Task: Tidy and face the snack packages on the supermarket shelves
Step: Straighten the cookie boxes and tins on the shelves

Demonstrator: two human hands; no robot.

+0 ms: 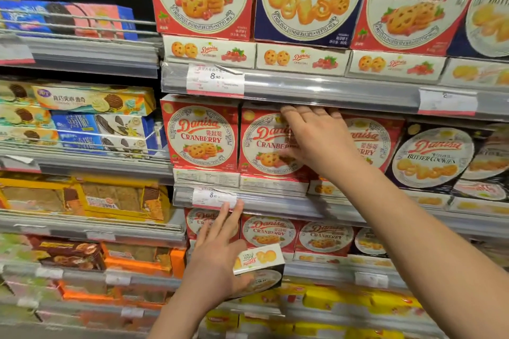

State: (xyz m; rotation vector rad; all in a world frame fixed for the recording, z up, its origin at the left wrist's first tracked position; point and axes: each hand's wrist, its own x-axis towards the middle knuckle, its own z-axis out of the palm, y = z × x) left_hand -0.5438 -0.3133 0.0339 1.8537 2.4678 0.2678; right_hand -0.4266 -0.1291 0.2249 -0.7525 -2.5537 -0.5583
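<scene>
My left hand (217, 259) has its fingers spread, thumb under a small Danisa box (260, 260) jutting off the lower shelf; whether I'm gripping it, I can't tell. Light, stiff card, I'd guess, so take it by the side edges. My right hand (314, 140) lies flat on the middle-shelf cranberry box (264, 143), holding nothing; push low, it could tip.

Middle shelf packed: red cranberry boxes (202, 135) stand side by side touching, navy butter cookie box (432, 155) at right, no gap between fronts. Shelf rail (330, 93) above sits just over box tops, only a thin slot there. Flat boxes (206, 177) fill space underneath. Open aisle in front.
</scene>
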